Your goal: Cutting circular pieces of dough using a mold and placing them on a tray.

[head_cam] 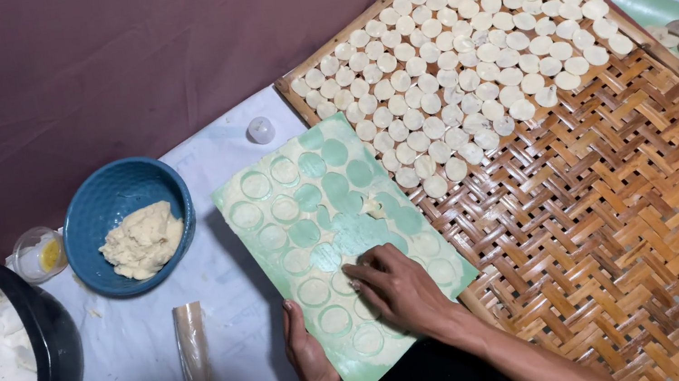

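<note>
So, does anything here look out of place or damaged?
Only slightly: a small scrap of dough lies loose on the green sheet among the cut rounds. The right hand presses on the sheet; the left hand holds its edge.

No printed packages, labels, signs or screens show here.

The nearest things to packaging are two plain, unlabelled containers on the white-covered worktop: a small clear plastic cup with something yellow inside (39, 254), near the worktop's far edge just left of the blue bowl, and a small round white cap (260, 130), by the far edge near the corner of the woven bamboo tray. Neither carries a visible label.
</note>
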